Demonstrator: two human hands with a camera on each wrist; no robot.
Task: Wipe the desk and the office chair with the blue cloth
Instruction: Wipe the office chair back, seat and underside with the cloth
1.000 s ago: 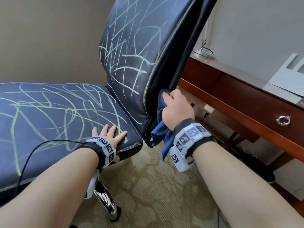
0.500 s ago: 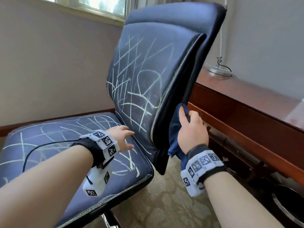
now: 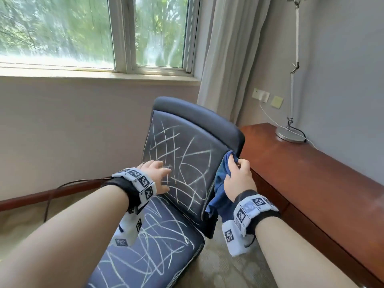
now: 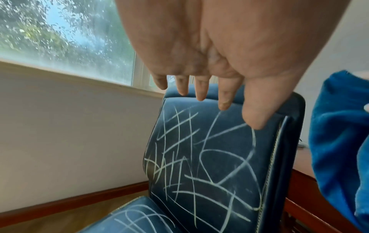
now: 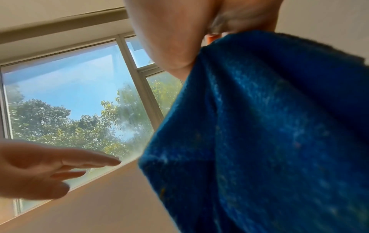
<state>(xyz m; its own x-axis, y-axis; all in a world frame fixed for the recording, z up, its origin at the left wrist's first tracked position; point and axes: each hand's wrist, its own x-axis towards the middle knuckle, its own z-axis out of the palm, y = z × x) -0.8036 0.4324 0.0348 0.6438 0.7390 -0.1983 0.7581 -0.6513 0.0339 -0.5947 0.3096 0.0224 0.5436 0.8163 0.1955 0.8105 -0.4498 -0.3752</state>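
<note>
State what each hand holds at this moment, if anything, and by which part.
The right hand grips the blue cloth by its bunched upper end; the rest hangs down. The left hand holds nothing, fingers spread open.

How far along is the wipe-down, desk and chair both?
Done: the desk top looks clean. In hand: the right hand grips the blue cloth at the backrest's right edge; the open left hand reaches toward the backrest. Left: chalk-like scribbles cover backrest and seat.
</note>
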